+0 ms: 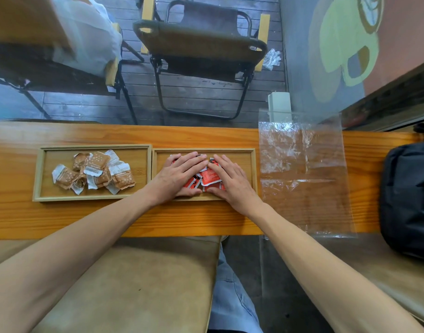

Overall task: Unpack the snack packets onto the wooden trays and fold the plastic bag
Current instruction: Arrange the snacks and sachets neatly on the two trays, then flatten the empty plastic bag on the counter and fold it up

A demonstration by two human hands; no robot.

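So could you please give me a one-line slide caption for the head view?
Both hands, left and right, rest on red packets in the right tray; the plastic bag lies unfolded.

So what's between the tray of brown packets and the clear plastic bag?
Head view: the second wooden tray of red packets, both hands pressing on them.

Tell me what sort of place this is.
Probably a cafe or snack shop seating area: a long wooden counter facing folding chairs on a plank floor, with a painted mural on the wall to the right.
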